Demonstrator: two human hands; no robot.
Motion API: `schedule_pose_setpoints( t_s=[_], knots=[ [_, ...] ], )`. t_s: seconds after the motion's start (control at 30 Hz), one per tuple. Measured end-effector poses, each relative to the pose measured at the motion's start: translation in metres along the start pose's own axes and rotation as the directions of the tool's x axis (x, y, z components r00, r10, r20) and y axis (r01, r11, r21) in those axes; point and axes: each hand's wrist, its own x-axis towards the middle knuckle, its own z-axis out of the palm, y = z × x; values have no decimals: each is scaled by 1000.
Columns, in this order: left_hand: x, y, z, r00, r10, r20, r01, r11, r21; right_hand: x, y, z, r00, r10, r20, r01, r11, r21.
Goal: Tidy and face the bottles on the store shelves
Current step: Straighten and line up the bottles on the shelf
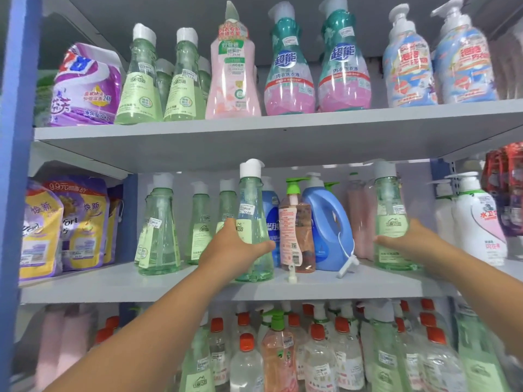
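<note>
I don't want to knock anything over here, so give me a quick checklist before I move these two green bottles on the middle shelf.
1. Left hand grips left green bottle: ok.
2. Right hand grips right green bottle: ok.
3. Left bottle upright, price sticker facing out: ok.
4. Right bottle's label facing out: ok.
5. Clearance beside left bottle: not ok, the pink pump bottle stands close on its right.
6. Loose white tag on the middle shelf front: not ok, lies between the two bottles.

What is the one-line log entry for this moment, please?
left hand grips green bottle | right hand grips second green bottle | middle shelf
</note>
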Motion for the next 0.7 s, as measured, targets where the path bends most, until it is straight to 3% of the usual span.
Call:
schedule_pose_setpoints(
  t_s=[0.13,0.27,0.47,0.57,0.7],
  knots=[
    [15,-42,-28,995,-50,-85,55,997,53,-28,-19,2,996,-61,-59,64,997,40],
    [38,-76,-46,988,-86,-132,98,992,85,-53,-48,4,959,-209,-192,242,955,168],
    [64,-96,-50,993,-75,-86,88,984,157,-83,-93,49,962,-273,0,261,922,285],
    [73,-104,-49,994,-72,-76,82,988,134,-88,-120,85,946,-320,-48,318,891,323],
    [80,-109,-50,993,-89,-82,102,980,171,-91,-147,129,949,-313,28,285,895,344]
  ],
)
